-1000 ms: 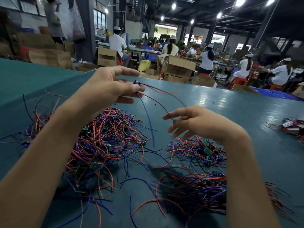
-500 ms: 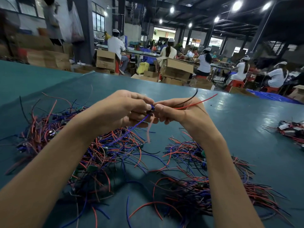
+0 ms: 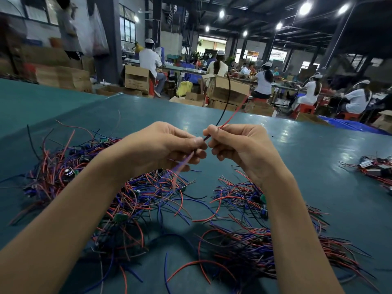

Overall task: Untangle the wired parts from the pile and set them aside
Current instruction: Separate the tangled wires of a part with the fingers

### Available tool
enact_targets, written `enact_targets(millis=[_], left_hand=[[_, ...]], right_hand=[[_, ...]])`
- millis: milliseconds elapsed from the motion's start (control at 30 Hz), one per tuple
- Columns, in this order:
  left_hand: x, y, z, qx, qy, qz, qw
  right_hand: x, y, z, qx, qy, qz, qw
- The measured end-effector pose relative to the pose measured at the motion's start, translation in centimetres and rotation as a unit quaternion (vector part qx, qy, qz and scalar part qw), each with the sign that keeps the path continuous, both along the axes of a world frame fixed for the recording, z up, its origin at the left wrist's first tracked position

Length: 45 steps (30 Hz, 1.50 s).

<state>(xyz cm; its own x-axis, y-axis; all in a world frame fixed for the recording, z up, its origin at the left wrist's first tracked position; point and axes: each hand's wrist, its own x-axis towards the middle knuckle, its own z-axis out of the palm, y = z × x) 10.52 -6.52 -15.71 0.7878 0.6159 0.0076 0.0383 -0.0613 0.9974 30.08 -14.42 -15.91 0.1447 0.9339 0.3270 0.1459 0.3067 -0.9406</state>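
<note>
Left hand [image 3: 165,145] and right hand [image 3: 235,145] pinch one wired part [image 3: 206,138].
Trailing leads may snag the pile [image 3: 135,196] if jerked.

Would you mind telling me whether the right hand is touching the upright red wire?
Touching. In the head view the right hand pinches the red wire between thumb and forefinger, and the wire rises from that pinch.
</note>
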Motion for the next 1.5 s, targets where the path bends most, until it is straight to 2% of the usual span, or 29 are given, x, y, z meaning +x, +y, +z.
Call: enact_targets(millis=[200, 333, 533, 633, 733, 800, 900, 1033, 1100, 1167, 1267, 1333, 1400, 1500], left_hand=[[0.5, -1.4, 0.3, 0.127, 0.070, -0.025, 0.989], [0.5, -2.3, 0.6, 0.164, 0.124, -0.064, 0.977], [0.6, -3.2, 0.6, 0.233, 0.204, -0.159, 0.937], [-0.1, -2.6, 1.1, 0.231, 0.217, -0.220, 0.922], [-1.2, -2.0, 0.7, 0.165, 0.190, -0.330, 0.910], [-1.4, -1.0, 0.0, 0.125, 0.143, -0.277, 0.942], [-1.6, 1.0, -0.1, 0.046, 0.064, -0.117, 0.990], [-1.8, 2.7, 0.1, -0.015, 0.018, -0.028, 0.999], [-1.6, 3.1, -0.1, -0.054, 0.002, 0.003, 0.999], [-1.3, 3.3, -0.2, -0.101, -0.023, 0.029, 0.994], [-1.0, 3.4, -0.1, -0.158, -0.060, 0.039, 0.985], [-0.7, 3.2, -0.1, -0.169, -0.079, 0.039, 0.982], [-0.3, 3.0, -0.3, -0.159, -0.083, 0.033, 0.983], [0.0, 2.5, -0.6, -0.130, -0.082, 0.040, 0.987]], right_hand=[[0.5, -0.2, 0.5, -0.044, 0.022, -0.054, 0.997], [1.6, -0.4, 0.3, -0.047, 0.032, -0.103, 0.993], [2.8, -0.5, -0.4, -0.066, 0.050, -0.131, 0.988], [2.4, -0.2, -0.8, -0.063, 0.057, -0.143, 0.986], [2.7, 0.0, -0.6, -0.038, 0.076, -0.211, 0.974], [3.3, -0.2, -0.1, -0.017, 0.143, -0.240, 0.960], [3.9, -0.9, 0.7, 0.016, 0.225, -0.271, 0.936], [3.8, -1.2, 1.3, 0.032, 0.201, -0.354, 0.913], [3.4, -1.4, 1.5, 0.035, 0.139, -0.402, 0.904], [3.0, -1.6, 1.7, 0.013, 0.057, -0.371, 0.927], [1.5, -2.0, 1.9, -0.101, -0.040, -0.177, 0.978], [-0.2, -1.8, 1.8, -0.175, -0.106, -0.066, 0.977], [-2.6, -1.0, 1.2, -0.182, -0.111, -0.012, 0.977], [-5.0, 0.3, 0.3, -0.139, -0.035, 0.010, 0.990]])
